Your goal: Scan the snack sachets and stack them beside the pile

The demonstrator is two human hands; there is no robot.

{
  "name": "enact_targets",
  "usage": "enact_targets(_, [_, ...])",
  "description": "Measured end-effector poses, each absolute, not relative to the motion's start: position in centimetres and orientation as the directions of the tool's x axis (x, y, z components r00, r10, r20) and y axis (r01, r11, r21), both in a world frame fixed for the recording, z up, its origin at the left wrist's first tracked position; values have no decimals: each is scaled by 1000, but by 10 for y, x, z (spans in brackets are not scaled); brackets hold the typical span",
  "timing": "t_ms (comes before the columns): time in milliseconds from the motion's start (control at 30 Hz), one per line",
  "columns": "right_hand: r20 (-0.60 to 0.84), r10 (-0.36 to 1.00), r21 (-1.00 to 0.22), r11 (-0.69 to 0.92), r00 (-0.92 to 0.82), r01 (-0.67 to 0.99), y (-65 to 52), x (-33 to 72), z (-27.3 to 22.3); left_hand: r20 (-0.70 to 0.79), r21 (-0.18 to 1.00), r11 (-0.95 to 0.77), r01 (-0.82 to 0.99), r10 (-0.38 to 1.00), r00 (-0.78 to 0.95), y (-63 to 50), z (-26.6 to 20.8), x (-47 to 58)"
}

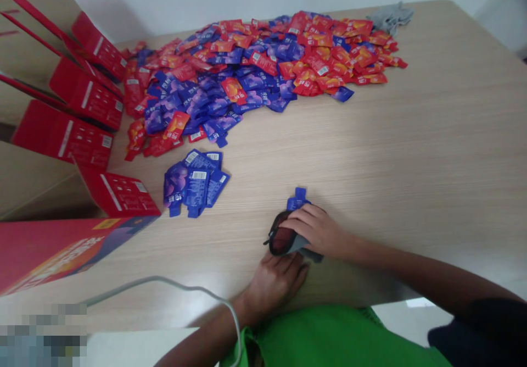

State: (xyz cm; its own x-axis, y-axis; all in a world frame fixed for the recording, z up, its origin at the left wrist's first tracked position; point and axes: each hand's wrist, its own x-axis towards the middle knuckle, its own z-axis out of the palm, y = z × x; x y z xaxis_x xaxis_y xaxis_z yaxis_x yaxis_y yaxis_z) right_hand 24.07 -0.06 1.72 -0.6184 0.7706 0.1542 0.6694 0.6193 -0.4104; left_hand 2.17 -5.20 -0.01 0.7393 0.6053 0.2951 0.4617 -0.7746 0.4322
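A small grey item [284, 239] with a black rim and a dark reddish face lies low over the table in front of me. I cannot make out whether it is a pouch or eyewear with a cloth. My right hand [319, 232] is closed over its top and right side. Below its near edge is my left hand [275, 279], fingers curled against it and fingertips partly hidden. A blue sachet [297, 199] pokes out behind the right hand, mostly covered. To the left lies a small group of blue sachets [197, 185] with barcodes facing up.
A large heap of red and blue sachets [247, 76] spreads along the back of the wooden table [391, 153]. Open red boxes [119, 191] stand at the left. A grey cloth [391, 18] lies at the far right. A pale cable [181, 285] loops near my left arm.
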Motion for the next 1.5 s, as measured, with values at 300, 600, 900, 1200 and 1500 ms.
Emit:
enact_targets(300, [143, 841, -357, 535, -522, 765, 65, 264, 15, 331, 363, -808, 464, 577, 747, -51, 0, 23])
enact_targets(600, [487, 871, -369, 273, -66, 888, 98, 324, 26, 307, 356, -796, 489, 594, 744, -15, 26, 33])
enact_targets(900, [529, 802, -566, 90, 278, 819, 66, 367, -4, 284, 208, -862, 462, 505, 815, 25, 1, 30])
enact_targets(1200, [481, 797, -658, 53, 365, 752, 59, 362, -8, 414, 46, -501, 864, 797, 440, 92, 36, -40])
enact_targets(1500, [460, 841, -662, 111, 285, 741, 51, 355, -15, 303, 20, -573, 819, 784, 541, 162, 17, 59])
